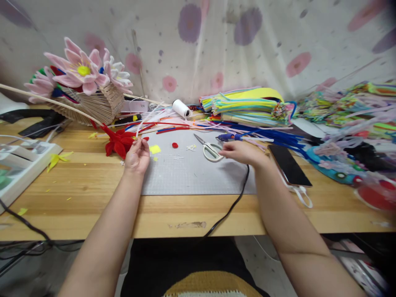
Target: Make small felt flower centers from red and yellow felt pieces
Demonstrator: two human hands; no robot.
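Observation:
My left hand (138,157) is closed in a pinch around a thin white stem (142,123), which slants up and away from the fingertips. Against its left side rests a red fuzzy flower (119,141). On the grey cutting mat (198,181) lie scissors (211,151) with pale handles, blades pointing up and left. The fingers of my right hand (236,152) are pressed together at the right edge of the handles. Just beyond this hand is a blue glue gun (229,137). A small red disc (175,145) and yellow scraps (154,149) lie between the hands.
A woven basket (102,105) with pink flowers stands back left, a power strip (27,169) at the left edge. Pipe cleaner bundles (250,105) and a white thread spool (181,108) line the back. A phone (289,165) lies right; a black cable (230,210) crosses the front edge.

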